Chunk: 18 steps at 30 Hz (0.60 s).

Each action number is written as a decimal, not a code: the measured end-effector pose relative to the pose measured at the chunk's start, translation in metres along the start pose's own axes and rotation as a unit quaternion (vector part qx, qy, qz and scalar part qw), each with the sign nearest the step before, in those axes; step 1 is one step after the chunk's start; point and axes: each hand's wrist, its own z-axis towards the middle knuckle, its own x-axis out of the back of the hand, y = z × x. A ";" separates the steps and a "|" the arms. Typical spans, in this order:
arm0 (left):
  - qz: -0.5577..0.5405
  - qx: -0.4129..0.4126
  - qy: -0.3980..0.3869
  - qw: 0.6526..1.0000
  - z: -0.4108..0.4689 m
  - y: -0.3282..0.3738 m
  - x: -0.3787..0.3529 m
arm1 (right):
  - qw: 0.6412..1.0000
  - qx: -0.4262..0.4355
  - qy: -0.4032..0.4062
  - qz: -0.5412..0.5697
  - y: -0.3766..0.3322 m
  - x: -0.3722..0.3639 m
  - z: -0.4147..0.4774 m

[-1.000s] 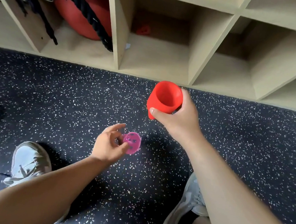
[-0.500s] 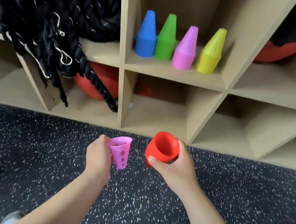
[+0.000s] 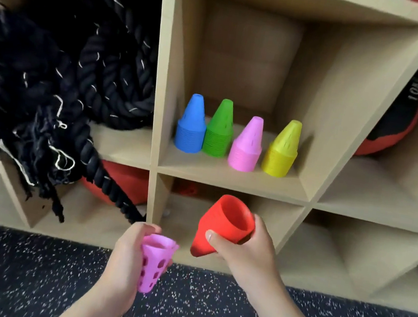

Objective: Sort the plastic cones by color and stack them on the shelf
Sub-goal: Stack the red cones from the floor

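Because the pink cone (image 3: 152,264) is thin, hollow plastic pierced with holes, I'd judge it near weightless and a little springy. Its wide rim looks wavy where it is squeezed, so a gentle hold round the body, well short of crushing, should serve. The smooth wall may also slip under damp fingers. The left hand (image 3: 125,257) grasps it that way, fingers curled about the side, wide mouth up and narrow tip pointing at the floor.

The red cone (image 3: 222,225) looks thicker-walled and stiffer; whether it is one cone or several nested I cannot tell. The right hand (image 3: 248,253) wraps it near the wide end, thumb across the wall, with the mouth tilted up toward the shelf and the tip slanting down to the left. Both cones hang in the air in front of the lower cubbies, just apart from each other.

Above them, in the middle cubby of the shelf (image 3: 226,181), four sorted stacks stand upright in a row: blue stack (image 3: 190,128), green stack (image 3: 219,132), pink stack (image 3: 246,147) and yellow stack (image 3: 282,153). Each is ribbed at the base by nested rims. No red stack shows there. A coil of black rope (image 3: 106,75) fills the cubby to the left, a red ball (image 3: 391,126) sits to the right, and speckled dark floor (image 3: 21,279) lies below.
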 end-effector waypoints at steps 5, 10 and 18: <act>-0.049 0.022 -0.083 0.995 0.008 0.015 -0.018 | 0.998 0.029 -0.039 0.043 -0.033 -0.009 0.039; -0.210 0.047 -0.190 0.958 0.012 0.039 -0.025 | 0.994 0.091 -0.058 0.022 -0.058 -0.026 0.071; -0.264 -0.036 -0.154 0.952 0.021 0.070 -0.027 | 0.984 0.163 -0.066 0.002 -0.062 -0.048 0.078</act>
